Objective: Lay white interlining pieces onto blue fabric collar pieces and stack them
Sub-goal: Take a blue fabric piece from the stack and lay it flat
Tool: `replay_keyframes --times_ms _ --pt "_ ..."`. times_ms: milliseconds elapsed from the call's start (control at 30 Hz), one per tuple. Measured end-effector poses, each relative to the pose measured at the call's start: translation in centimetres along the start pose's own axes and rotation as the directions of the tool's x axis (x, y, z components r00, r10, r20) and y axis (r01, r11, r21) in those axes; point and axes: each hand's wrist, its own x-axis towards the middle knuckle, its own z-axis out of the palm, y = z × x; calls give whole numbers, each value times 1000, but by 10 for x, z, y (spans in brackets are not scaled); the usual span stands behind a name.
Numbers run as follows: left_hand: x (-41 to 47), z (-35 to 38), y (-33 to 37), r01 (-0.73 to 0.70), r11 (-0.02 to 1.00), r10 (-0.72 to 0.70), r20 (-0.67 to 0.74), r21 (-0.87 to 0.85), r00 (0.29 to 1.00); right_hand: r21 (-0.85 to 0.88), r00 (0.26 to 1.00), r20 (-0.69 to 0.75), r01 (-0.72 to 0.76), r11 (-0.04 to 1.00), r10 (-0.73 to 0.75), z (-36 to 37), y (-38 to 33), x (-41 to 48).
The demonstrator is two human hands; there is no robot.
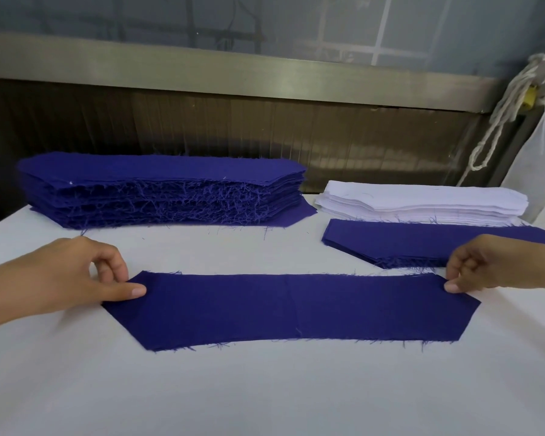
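From my feed I see only two bare hands: the left hand (76,272) with its bare wrist and part of the forearm running to the frame edge, the right hand (491,262) cut off near the wrist. Both thumbnails are short, plain and neatly rounded

Blue collar piece (291,309): matt cloth, frayed; rail (233,70) probably brushed metal.

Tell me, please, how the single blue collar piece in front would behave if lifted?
The blue collar piece is probably floppy: it lies thin and flat on the table, faintly creased mid-length, so it would likely sag. It seems light: the left hand and right hand merely pinch its ends. Its frayed edges may shed threads.
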Motion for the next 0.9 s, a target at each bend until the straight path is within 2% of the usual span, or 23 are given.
replay_keyframes --times_ms 167,367,567,800,900 --pt "0 1 -1 -7 1000 7 -8 -24 1000 -12 999 -33 6 1000 -6 3 -5 -4" --pt "0 5 1 -47 997 47 -16 -61 999 -21 1000 4 22 1000 -21 3 -5 -6" --pt "2 5 -3 -114 989 113 -10 -96 994 76 998 3 66 995 -66 4 -6 -7" --pt "5 9 -8 -135 984 136 4 -114 991 54 999 43 3 999 -6 5 -12 -10" --pt "6 10 -11 -144 982 144 -8 -120 989 36 998 20 62 997 -62 6 -15 -12"
